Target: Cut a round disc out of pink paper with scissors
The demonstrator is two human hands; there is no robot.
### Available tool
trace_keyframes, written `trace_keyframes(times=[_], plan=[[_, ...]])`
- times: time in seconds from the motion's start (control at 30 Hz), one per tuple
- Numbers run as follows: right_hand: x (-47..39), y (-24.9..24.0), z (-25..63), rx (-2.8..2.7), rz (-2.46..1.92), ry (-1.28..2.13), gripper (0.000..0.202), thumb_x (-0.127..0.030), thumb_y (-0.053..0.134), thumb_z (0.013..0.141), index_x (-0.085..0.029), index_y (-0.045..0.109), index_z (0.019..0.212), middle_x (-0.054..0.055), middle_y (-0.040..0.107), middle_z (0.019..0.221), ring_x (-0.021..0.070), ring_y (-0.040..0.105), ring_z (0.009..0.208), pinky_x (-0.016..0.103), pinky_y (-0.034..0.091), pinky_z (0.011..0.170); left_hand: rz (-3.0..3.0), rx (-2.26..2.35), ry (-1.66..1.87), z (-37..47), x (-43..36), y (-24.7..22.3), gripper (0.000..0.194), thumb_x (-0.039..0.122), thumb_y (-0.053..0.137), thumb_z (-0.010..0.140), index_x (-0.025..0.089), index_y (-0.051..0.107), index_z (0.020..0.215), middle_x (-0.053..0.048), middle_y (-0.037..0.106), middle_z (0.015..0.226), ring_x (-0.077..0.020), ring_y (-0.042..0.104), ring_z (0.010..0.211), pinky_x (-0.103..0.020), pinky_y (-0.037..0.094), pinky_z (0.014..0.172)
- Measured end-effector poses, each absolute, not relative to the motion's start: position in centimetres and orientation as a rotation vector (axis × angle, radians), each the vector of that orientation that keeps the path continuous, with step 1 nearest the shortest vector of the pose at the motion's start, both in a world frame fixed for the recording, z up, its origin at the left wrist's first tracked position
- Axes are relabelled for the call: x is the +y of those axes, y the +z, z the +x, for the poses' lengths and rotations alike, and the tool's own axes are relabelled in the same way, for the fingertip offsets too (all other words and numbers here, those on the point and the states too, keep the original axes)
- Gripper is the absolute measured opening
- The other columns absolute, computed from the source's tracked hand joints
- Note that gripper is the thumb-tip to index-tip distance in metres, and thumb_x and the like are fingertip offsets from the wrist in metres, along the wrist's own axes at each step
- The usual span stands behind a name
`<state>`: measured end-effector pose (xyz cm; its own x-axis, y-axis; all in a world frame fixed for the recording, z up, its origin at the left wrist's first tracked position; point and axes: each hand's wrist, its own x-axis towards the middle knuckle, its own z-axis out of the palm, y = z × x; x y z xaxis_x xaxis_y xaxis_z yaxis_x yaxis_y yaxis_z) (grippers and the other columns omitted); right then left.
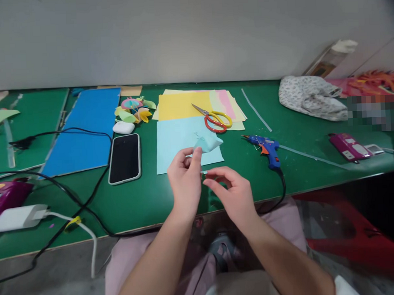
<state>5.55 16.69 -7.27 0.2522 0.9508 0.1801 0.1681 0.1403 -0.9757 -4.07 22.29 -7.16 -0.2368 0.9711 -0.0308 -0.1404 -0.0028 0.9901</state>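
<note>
Between thumb and fingers, my left hand [186,176] holds a small light-blue paper piece [208,142], folded or curled, over a light-blue sheet [173,142]. My right hand [229,187] is pinched close beside it, on a tiny pale bit [203,172] at the lower end of the piece; what exactly it grips is too small to tell. Scissors [213,120] with red and yellow handles lie on the stacked coloured sheets behind. To the right rests a blue glue gun [267,148] with an orange trigger.
A phone [125,159], white earbud case [123,127], paper flowers [135,110] and blue board [82,130] lie left. Black cables [83,204] cross the green table [128,211]. At right are a glue stick [256,110], patterned cloth [309,97] and purple device [350,147].
</note>
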Motion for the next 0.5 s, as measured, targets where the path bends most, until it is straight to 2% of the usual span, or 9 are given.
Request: trace_keyframes(times=[0.17, 0.5], plan=[[16.7, -7.9, 3.6, -1.022, -1.263, 0.807, 0.006, -0.021, 0.072, 0.082, -0.024, 0.078, 0.083, 0.002, 0.08, 0.085, 0.0173, 0.072, 0.075, 0.027, 0.058, 0.07, 1.016, 1.319, 1.542, -3.8, 21.7, -7.0, 0.024, 0.04, 0.074, 0.079, 0.017, 0.067, 0.079, 0.009, 0.043, 0.049, -0.0047, 0.037, 0.043, -0.015, 0.032, 0.041], [17.0, -8.2, 3.5, -1.092, -1.242, 0.692, 0.009, -0.017, 0.069, 0.085, -0.023, 0.075, 0.08, 0.001, 0.078, 0.08, 0.0163, 0.072, 0.074, 0.027, 0.057, 0.07, 1.076, 1.362, 1.596, -3.7, 21.8, -7.2, 0.022, 0.04, 0.072, 0.081, 0.018, 0.068, 0.079, 0.008, 0.046, 0.051, -0.0055, 0.038, 0.044, -0.017, 0.033, 0.043]])
